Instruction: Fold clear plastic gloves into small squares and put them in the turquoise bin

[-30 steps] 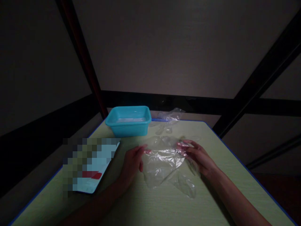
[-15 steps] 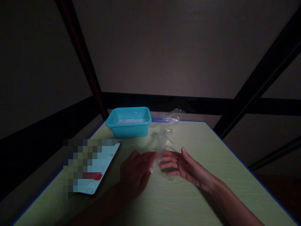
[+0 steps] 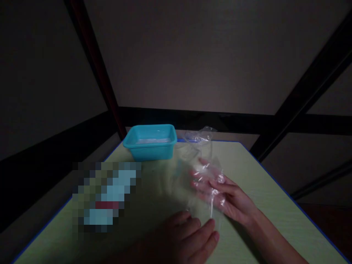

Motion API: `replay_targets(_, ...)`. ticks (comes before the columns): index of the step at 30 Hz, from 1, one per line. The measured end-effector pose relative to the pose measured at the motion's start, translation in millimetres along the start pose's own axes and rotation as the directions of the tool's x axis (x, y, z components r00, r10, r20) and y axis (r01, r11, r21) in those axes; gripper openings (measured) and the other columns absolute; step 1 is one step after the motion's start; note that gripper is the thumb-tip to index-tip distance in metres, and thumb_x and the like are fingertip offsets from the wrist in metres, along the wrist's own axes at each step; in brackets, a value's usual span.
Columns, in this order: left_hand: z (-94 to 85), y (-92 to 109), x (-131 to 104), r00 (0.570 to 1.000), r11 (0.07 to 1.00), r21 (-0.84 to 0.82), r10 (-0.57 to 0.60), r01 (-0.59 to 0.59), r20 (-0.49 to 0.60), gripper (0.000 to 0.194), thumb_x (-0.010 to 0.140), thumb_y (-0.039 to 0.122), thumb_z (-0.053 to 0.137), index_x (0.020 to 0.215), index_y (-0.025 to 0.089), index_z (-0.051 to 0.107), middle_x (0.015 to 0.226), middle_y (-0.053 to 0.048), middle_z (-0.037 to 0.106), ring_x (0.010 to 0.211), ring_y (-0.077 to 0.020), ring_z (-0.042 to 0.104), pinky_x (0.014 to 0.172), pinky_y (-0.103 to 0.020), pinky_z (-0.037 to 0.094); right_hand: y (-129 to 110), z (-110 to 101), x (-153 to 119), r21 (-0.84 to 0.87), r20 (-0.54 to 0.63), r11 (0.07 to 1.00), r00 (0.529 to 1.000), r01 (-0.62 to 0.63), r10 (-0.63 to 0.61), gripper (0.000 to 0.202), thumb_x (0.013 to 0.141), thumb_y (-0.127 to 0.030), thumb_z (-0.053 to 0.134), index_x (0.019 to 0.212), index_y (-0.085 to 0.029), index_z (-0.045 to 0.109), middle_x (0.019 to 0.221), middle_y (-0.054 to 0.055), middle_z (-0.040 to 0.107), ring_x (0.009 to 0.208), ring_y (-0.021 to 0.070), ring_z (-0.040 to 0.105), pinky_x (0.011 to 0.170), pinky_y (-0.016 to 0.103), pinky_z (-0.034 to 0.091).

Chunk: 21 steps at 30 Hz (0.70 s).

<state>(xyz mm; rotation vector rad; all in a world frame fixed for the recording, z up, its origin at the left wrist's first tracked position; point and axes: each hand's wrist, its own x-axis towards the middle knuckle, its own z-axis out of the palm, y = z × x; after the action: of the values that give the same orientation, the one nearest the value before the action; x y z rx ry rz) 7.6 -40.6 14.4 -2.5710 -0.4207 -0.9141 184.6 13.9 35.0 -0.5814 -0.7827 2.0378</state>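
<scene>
A thin clear plastic glove lies draped over the fingers of my right hand, which is stretched out flat above the pale green table with its fingers apart. The glove's loose end trails down toward my left hand. That hand sits low at the near edge, and its fingertips pinch the glove's lower edge. How far my right fingers are inside the glove is hard to tell in the dim light.
A teal plastic basin with something white inside stands at the table's far side. More crumpled clear plastic lies right of it by the far edge. A blurred flat device rests at the left. Dark bars surround the table.
My right hand has moved away from me with the glove over its fingers. My left hand has drawn back toward the near edge, pulling the glove's end along.
</scene>
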Motion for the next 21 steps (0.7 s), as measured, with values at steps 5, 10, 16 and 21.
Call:
replay_targets(5, 12.9, 5, -6, 0.993, 0.993, -0.074, -0.085, 0.091, 0.082, 0.021, 0.090, 0.015, 0.043, 0.098, 0.011, 0.061, 0.096, -0.006, 0.069, 0.075, -0.0126, 0.058, 0.070, -0.027, 0.045, 6, -23, 16, -0.084, -0.319, 0.996, 0.946, 0.028, -0.053, 0.048, 0.065, 0.004, 0.060, 0.107, -0.017, 0.053, 0.090, 0.008, 0.072, 0.079, 0.0153, 0.070, 0.070, 0.021, 0.056)
replay_targets(10, 17.1, 5, -14, 0.952, 0.925, -0.311, -0.133, 0.219, 0.275, 0.041, 0.085, 0.040, 0.052, 0.117, 0.014, 0.052, 0.109, -0.005, 0.065, 0.090, -0.0165, 0.058, 0.080, -0.030, 0.046, 3, -34, 20, -0.210, -0.432, 0.970, 0.879, 0.121, -0.203, 0.069, 0.063, 0.004, 0.065, 0.123, -0.020, 0.042, 0.083, 0.004, 0.073, 0.075, 0.0151, 0.070, 0.070, 0.023, 0.056)
replay_targets(16, 12.2, -8, -14, 0.897, 0.805, -0.418, -0.297, 0.420, 0.328, 0.044, 0.085, 0.029, 0.048, 0.125, 0.011, 0.046, 0.118, -0.012, 0.060, 0.110, -0.0208, 0.053, 0.093, -0.035, 0.044, 3, -49, 20, -0.403, -0.326, 0.910, 0.913, 0.099, -0.244, 0.080, 0.059, -0.011, 0.077, 0.129, -0.020, 0.039, 0.086, 0.004, 0.072, 0.075, 0.0164, 0.069, 0.072, 0.029, 0.054)
replay_targets(21, 16.2, -17, -19, 0.807, 0.836, -0.228, -0.354, 0.500, 0.472, 0.058, 0.080, 0.024, 0.053, 0.134, 0.009, 0.036, 0.142, -0.017, 0.036, 0.133, -0.0260, 0.030, 0.104, -0.044, 0.035, 2, -56, 22, -0.512, -0.294, 0.852, 0.911, 0.106, -0.290, 0.094, 0.053, -0.022, 0.081, 0.133, -0.018, 0.032, 0.082, 0.005, 0.071, 0.075, 0.0210, 0.068, 0.076, 0.037, 0.052)
